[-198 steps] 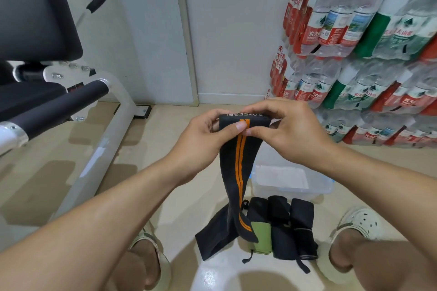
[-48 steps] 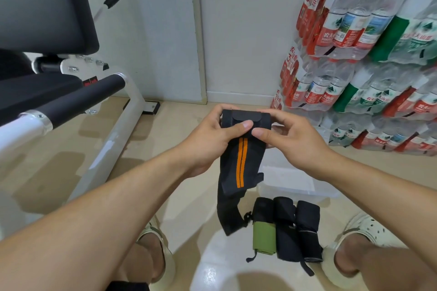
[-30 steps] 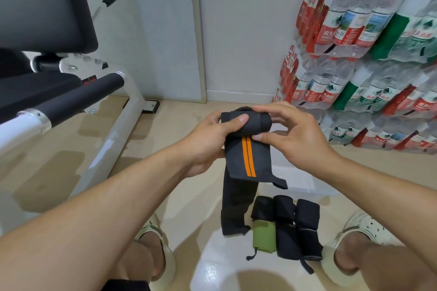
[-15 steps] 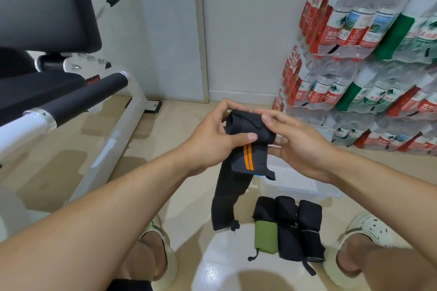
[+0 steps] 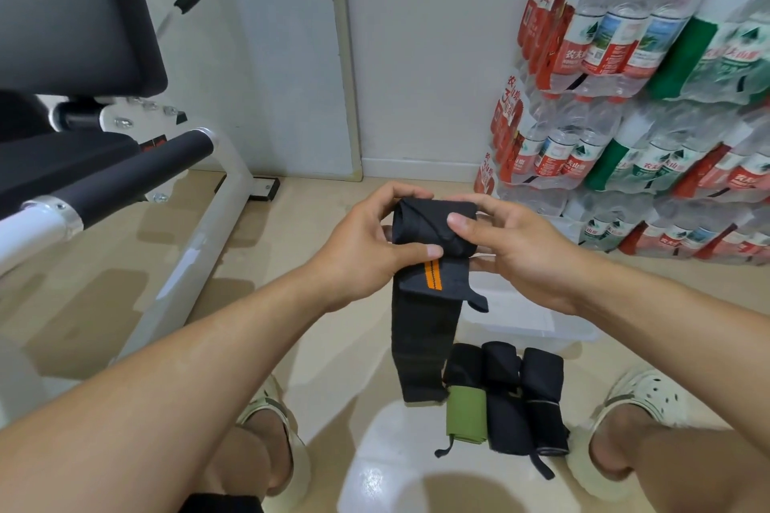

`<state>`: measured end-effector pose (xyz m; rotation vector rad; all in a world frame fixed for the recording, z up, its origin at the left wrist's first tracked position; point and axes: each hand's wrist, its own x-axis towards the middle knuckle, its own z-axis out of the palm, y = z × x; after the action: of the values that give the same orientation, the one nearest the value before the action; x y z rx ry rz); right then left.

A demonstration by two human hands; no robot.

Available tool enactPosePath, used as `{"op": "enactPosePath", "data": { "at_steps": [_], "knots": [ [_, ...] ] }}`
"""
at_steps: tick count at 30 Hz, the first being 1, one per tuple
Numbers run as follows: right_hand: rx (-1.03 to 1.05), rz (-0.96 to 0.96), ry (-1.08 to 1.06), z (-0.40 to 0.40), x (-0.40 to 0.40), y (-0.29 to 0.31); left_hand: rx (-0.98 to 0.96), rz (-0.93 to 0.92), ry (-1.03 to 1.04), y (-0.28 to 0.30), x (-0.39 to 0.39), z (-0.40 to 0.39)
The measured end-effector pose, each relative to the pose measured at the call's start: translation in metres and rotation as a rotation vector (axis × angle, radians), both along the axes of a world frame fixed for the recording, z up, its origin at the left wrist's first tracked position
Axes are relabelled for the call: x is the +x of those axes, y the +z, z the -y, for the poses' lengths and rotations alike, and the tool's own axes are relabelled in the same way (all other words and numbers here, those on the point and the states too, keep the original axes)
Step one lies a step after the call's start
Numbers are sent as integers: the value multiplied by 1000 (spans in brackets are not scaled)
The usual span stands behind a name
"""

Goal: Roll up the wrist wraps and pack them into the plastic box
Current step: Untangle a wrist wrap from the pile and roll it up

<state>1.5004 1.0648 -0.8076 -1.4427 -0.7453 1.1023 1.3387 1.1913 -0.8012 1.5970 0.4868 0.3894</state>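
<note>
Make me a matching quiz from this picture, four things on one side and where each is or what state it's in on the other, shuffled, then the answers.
Things:
1. black wrist wrap with orange stripes
2. olive-green wrist wrap
3. clear plastic box
4. stacked packs of bottled water

States:
A. against the wall
B. lying on the floor beside two black wraps
C. partly rolled, tail hanging
D. on the floor beyond the lying wraps

Pairs: 1-C, 2-B, 3-D, 4-A

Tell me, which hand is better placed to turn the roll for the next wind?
Probably the right hand: its thumb lies on top of the black wrap. The left hand pinches the layer below, by the orange stripe.
</note>
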Motion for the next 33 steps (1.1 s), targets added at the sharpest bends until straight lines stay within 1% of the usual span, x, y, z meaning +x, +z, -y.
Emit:
{"op": "enactPosePath", "data": {
  "at_steps": [3,8,11,12,14,16,18,20,23,26,30,33],
  "knots": [
    [12,0,-8,0,-1,1,-5,-15,-7,-3,0,-1],
    [43,99,-23,0,-4,1,-32,-27,4,-9,1,-4],
    [104,138,-25,1,-5,0,-96,-8,13,-11,4,-1],
    [119,171,-27,1,-5,-1,-114,-7,14,-10,5,1],
    [141,296,-33,2,-4,-1,-145,-16,8,-8,6,1],
    [165,395,-35,3,-4,-1,-230,-19,-15,-3,7,1],
    [209,417,-38,4,-5,-1,-372,-13,-32,1,7,0],
    [236,445,-37,4,-8,-1,-459,-23,-12,4,7,0],
    [245,507,-64,2,-10,-4,-470,-80,11,5,8,0],
    [268,513,-75,2,-11,-8,-456,-125,-7,7,7,0],
    [270,541,-59,2,-10,-8,-484,-95,31,7,7,-3],
    [223,533,-54,1,-6,-7,-447,-61,81,5,8,-5]
  ]
}}
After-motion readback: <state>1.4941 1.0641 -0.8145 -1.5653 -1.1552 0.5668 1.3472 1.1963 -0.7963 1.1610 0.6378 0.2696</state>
